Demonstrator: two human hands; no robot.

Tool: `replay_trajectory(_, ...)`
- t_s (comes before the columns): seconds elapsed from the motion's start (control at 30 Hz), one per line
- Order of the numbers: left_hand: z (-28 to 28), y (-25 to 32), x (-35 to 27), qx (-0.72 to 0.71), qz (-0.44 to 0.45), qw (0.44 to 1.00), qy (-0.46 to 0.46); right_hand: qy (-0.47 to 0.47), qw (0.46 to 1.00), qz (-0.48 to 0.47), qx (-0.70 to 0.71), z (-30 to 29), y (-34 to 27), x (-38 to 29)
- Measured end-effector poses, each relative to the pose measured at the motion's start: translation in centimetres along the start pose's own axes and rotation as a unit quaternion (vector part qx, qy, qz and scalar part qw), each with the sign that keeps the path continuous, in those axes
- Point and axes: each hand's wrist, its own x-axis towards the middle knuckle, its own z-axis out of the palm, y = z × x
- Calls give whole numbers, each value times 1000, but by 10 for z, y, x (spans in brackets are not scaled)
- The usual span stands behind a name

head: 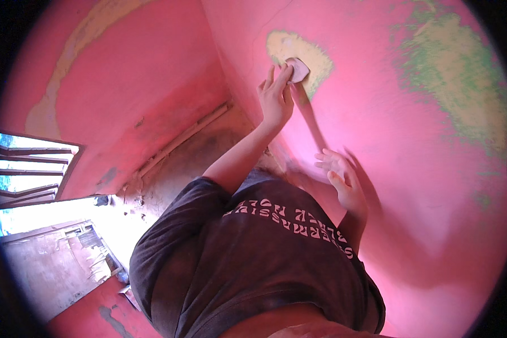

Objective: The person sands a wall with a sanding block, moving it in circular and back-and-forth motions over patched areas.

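Observation:
My left hand (276, 99) reaches up to a pink painted wall (376, 84). Its fingertips hold a small pale piece of what looks like folded sandpaper (299, 70) flat on the wall. Under that piece lies a yellowish patch (287, 42) where the pink paint is worn off, with traces of green at its edge. Lower and to the right, my right hand (342, 175) holds nothing, fingers spread close to the same wall. Whether it touches the surface I cannot tell.
A larger yellow and green bare patch (456, 76) spreads on the wall at the right. Left of the corner, another pink wall (143, 72) has a barred window (29, 169). A worn door panel (59, 266) stands at lower left. Debris (137, 198) lies by the wall's foot.

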Motion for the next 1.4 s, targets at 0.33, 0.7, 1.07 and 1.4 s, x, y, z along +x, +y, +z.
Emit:
replay_trajectory(0.33, 0, -15, -3, 54, -61, 996, -20, -10, 1000, 5, -5, -1, 7, 2)
replay_trajectory(0.7, -4, -12, -5, 68, -98, 991, -56, -13, 1000, -13, 4, -7, 3, 6)
replay_trajectory(1.07, -4, 8, -7, 38, -8, 999, -2, -37, 999, -6, 19, -10, -1, 16)
replay_trajectory(1.4, -2, 8, -3, 15, -66, 997, -24, -37, 999, -8, 31, -10, 5, 20)
